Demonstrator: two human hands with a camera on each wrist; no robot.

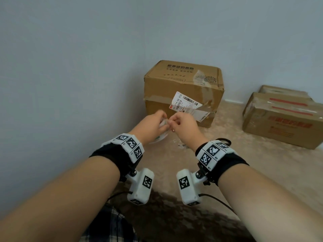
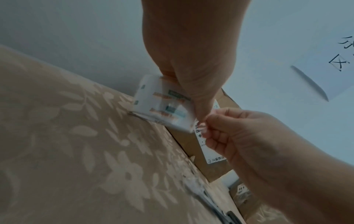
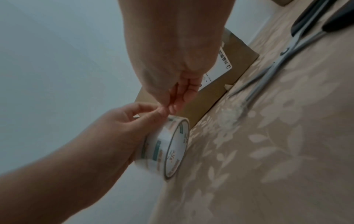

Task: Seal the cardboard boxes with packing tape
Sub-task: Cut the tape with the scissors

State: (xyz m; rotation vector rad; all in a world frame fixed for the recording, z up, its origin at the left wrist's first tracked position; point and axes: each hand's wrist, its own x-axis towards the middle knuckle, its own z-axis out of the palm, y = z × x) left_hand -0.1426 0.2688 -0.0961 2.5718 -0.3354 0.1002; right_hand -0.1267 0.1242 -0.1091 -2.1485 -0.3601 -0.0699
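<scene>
A clear packing tape roll (image 3: 168, 148) with printed lettering stands on edge on the beige floral cloth, gripped by my left hand (image 1: 157, 122). My right hand (image 1: 174, 123) pinches the loose tape end (image 2: 201, 127) right at the roll, thumb against forefinger. Both hands meet in front of the lower front face of a brown cardboard box (image 1: 183, 81), which stands against the wall. It bears a white shipping label (image 1: 185, 102) and old, torn tape. In the left wrist view the roll (image 2: 162, 103) sits under my left hand (image 2: 191, 68), with my right hand (image 2: 239, 133) beside it.
Two more cardboard boxes (image 1: 279, 119) with red stripes lie at the right by the wall. Scissors (image 3: 287, 53) with black handles lie on the cloth to the right of my hands. A white paper with handwriting (image 2: 325, 60) hangs on the wall.
</scene>
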